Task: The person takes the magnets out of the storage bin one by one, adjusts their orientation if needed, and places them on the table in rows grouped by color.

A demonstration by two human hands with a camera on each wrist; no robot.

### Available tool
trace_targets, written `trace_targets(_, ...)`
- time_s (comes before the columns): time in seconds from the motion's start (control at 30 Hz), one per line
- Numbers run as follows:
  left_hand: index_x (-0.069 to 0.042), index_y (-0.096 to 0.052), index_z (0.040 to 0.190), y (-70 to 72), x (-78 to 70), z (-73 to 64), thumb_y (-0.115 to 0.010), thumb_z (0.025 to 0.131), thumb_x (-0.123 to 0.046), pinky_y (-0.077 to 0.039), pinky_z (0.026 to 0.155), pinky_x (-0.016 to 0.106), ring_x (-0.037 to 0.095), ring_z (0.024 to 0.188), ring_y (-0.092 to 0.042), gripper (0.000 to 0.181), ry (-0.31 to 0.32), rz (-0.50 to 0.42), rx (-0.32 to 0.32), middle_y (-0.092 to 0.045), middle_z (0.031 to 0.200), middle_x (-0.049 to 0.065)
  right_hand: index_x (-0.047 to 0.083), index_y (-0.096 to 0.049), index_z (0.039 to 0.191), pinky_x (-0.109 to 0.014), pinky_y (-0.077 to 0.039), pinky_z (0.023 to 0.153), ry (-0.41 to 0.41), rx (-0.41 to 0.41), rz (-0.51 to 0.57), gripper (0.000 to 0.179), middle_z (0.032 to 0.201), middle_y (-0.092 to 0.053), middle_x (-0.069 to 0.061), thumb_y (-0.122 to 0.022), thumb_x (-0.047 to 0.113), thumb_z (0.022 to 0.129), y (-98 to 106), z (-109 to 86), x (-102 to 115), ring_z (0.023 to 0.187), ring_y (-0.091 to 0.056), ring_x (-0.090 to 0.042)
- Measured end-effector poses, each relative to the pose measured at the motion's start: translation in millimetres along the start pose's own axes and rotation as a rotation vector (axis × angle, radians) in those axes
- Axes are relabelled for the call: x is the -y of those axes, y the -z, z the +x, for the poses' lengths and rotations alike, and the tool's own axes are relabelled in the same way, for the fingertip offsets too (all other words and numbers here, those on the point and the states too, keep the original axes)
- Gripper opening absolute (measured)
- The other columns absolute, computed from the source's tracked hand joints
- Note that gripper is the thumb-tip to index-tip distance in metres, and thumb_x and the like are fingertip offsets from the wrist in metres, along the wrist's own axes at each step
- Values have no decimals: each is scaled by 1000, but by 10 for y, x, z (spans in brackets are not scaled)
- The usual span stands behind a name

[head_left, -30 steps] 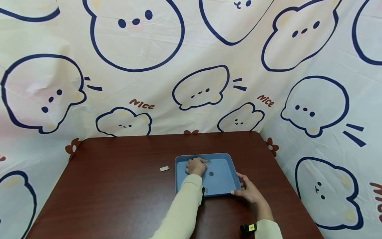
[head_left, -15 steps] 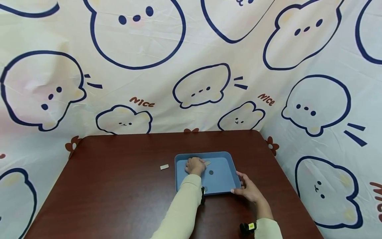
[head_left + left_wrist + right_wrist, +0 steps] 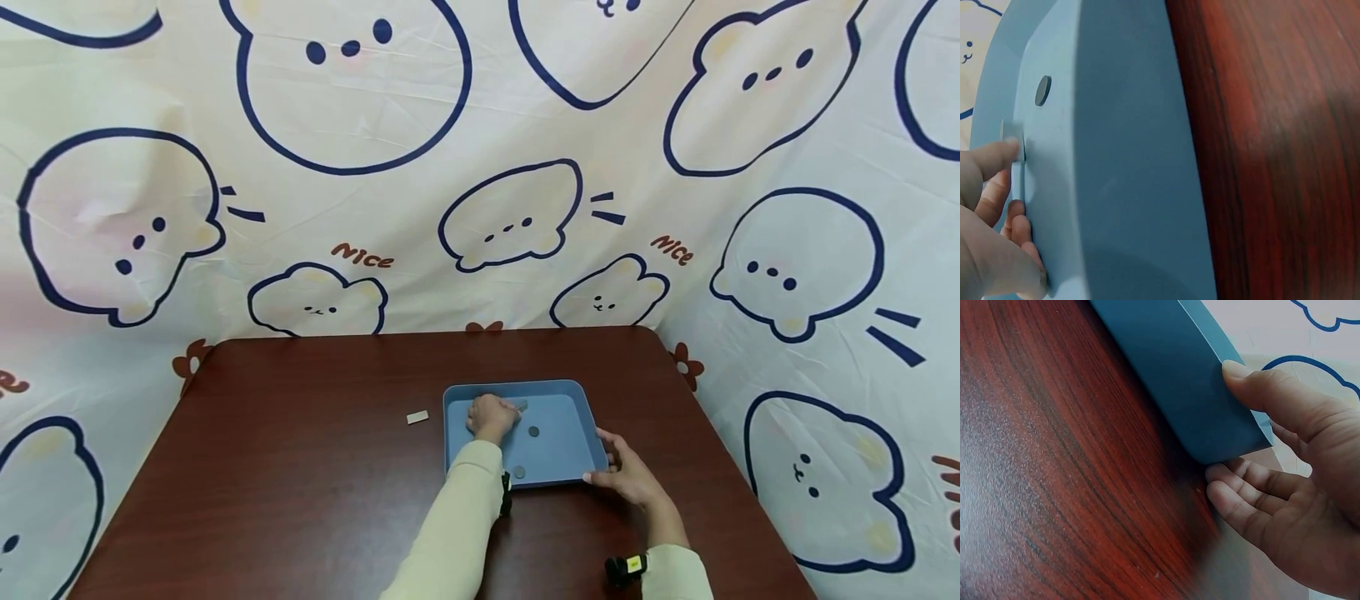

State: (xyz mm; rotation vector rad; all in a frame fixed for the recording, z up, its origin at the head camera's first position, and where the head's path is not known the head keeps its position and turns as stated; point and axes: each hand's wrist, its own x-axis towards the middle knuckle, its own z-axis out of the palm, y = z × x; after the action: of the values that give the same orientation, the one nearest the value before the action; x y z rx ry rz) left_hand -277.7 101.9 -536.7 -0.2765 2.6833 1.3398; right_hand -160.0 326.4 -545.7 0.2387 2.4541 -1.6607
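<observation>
1. Pinching away at the far left of the blue tray (image 3: 558, 458), it's the left grip (image 3: 491, 417), with a small pale flat piece (image 3: 1013, 133) clasped between thumb and finger!
2. That piece juts out to the right of the fingertips, inside the tray, close to the far wall; whether it touches the tray's floor, I can't tell from this angle.
3. The other fingers of that same grip fold down low, right by the tray's floor.
4. Over to the right grip (image 3: 630, 475), and it's grasping the tray at the near right corner: thumb (image 3: 1260, 387) up on the rim, fingers curling in at the lower edge. How far they reach beneath, I can't make out.
5. Two discs share the tray! A dark disc (image 3: 534, 432) lies flat near the middle, and a greyer disc (image 3: 520, 472) sits close to the near wall, almost blending into the blue.
6. Outside, left of the tray and apart from it, a small cream block (image 3: 417, 417) lies on the brown tabletop (image 3: 315, 467).
7. Pale sleeves (image 3: 453, 525) on both arms, and behind it all a light cloth (image 3: 420, 217) covered in blue-outlined cartoon faces.
</observation>
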Motion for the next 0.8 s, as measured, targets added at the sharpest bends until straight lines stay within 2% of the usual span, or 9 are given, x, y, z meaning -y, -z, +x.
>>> trace_targets(0.2,-16,-74,71,73,44,36,-77,77,-22,-38,80,45,24,85,-53,10,-52,-31,67,-63,83,-1,11,-28,145,-40,-49,75,3,9,11,90,113,-51,-22,-81,11,72,11,4,-2,91,-60,-28)
trace_targets(0.37,-11,-73,74,177,84,63,-75,79,-17,-46,68,38,19,74,-57,9,-119,-146,121,-64,80,-1,11,-28,144,-39,-49,75,4,3,3,88,113,-51,-23,-80,9,73,14,-18,6,91,-59,-29)
trace_targets(0.47,-8,-72,76,242,103,62,-74,80,-15,-46,63,35,18,73,-55,8,-152,-214,162,-62,80,0,11,-28,144,-39,-49,74,10,-3,0,87,114,-50,-23,-79,8,74,18,-34,8,91,-59,-29)
trace_targets(0.63,-11,-72,77,348,91,25,-73,81,-17,-45,64,35,17,76,-54,7,-208,-274,227,-61,80,-1,12,-28,144,-38,-49,74,14,-11,-8,87,113,-50,-21,-80,11,74,14,-35,9,90,-59,-27)
trace_targets(0.8,-12,-72,78,453,66,-38,-73,81,-18,-45,63,35,17,75,-55,7,-282,-313,254,-61,79,-2,12,-28,144,-39,-49,75,12,-3,-3,87,112,-51,-21,-80,11,74,4,-24,-4,90,-59,-26)
